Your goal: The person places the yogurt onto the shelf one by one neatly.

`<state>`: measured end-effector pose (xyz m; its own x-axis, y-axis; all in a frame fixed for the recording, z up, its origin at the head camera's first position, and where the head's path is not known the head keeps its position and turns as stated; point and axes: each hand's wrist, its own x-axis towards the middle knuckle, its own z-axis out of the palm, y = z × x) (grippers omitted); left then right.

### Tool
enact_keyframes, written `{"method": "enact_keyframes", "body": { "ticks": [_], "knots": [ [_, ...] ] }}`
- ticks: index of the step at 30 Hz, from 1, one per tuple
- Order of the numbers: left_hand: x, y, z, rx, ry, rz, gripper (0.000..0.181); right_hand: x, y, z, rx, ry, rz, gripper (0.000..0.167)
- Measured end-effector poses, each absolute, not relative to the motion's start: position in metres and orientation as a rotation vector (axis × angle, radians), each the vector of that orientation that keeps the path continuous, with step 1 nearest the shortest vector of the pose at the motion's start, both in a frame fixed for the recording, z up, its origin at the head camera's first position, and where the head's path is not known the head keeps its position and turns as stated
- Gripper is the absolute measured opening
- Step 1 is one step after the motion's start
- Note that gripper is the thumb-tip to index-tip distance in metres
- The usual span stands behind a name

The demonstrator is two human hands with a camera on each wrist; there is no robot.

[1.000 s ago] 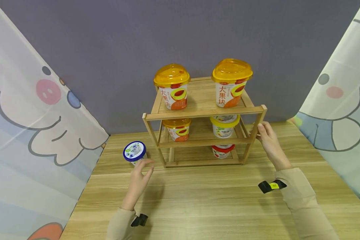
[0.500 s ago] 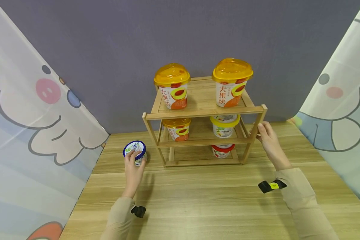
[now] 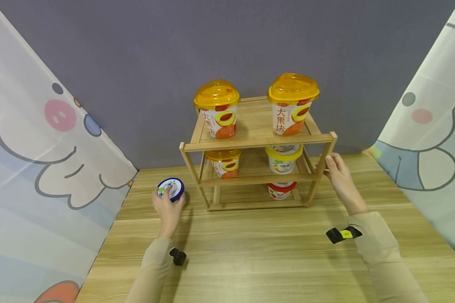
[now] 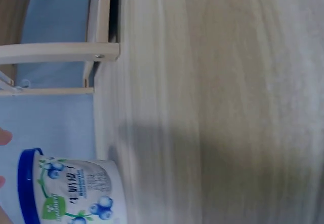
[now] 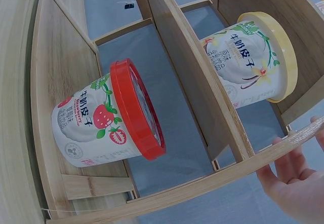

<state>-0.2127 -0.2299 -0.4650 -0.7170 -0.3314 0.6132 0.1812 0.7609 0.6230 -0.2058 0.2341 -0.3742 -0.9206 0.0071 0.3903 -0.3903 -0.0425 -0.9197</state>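
A tub with a blue lid and blueberry print (image 3: 176,185) stands on the table, left of the wooden rack (image 3: 250,145). My left hand (image 3: 168,210) is over this tub, its fingers spread about the lid. In the left wrist view the blueberry tub (image 4: 78,191) is upright on the table and the fingertips (image 4: 4,137) show just above the lid, apparently apart from it. My right hand (image 3: 337,172) grips the rack's right front post; in the right wrist view thumb and fingers (image 5: 288,168) are at that post.
Two orange-lidded cups (image 3: 218,110) stand on the rack's top. The middle shelf bears another orange-lidded cup (image 3: 225,164) and a yellow-lidded tub (image 3: 282,162); a red-lidded strawberry tub (image 5: 101,117) is at the bottom. A grey backdrop (image 3: 227,42) rises behind, with printed curtains (image 3: 64,168) at both sides.
My left hand has moved left and forward from beside the blueberry tub to over its lid. The right hand stays on the rack's post.
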Motion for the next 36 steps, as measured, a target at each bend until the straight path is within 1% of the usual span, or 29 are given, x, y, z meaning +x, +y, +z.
{"method": "enact_keyframes", "body": {
  "ticks": [7,22,26,36],
  "knots": [
    [-0.220,-0.233,-0.469,0.244,-2.253,-0.886,0.060,-0.206,0.235,-0.375,0.402,-1.989,2.014,0.016],
    [-0.229,-0.240,-0.476,0.459,-2.275,-1.147,0.062,-0.205,0.235,-0.374,0.371,-2.010,2.027,0.016],
    [-0.230,-0.244,-0.478,0.462,-2.264,-1.192,0.063,-0.206,0.235,-0.374,0.373,-2.026,2.011,0.016],
    [-0.230,-0.256,-0.478,0.367,-2.307,-1.252,0.062,-0.206,0.234,-0.375,0.370,-1.974,2.036,0.015]
  ]
}}
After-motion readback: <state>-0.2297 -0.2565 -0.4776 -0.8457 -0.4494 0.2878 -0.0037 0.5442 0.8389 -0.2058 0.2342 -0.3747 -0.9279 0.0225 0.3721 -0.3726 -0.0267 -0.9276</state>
